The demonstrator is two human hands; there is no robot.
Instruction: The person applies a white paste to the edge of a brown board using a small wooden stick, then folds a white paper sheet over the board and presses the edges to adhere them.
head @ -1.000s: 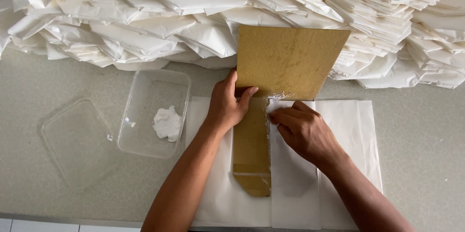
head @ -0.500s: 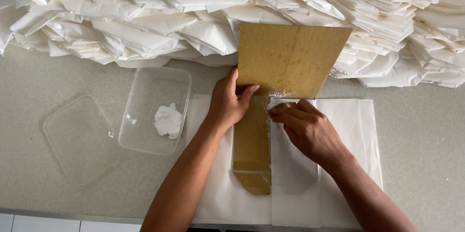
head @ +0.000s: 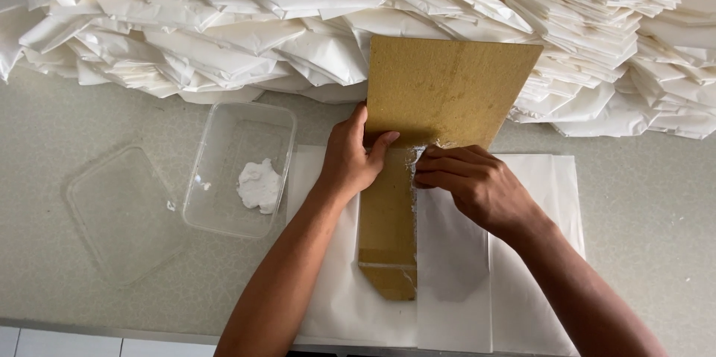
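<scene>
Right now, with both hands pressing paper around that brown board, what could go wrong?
1. The right hand presses a glued fold against the board; paste might stick the paper to the board itself.
2. The left hand alone steadies the board; a slip could skew the fold.
3. The open tub of white paste sits beside the left forearm and could get knocked.

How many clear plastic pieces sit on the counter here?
2: a clear plastic container holding white paste, left of the left hand, and its flat lid further left.
</scene>
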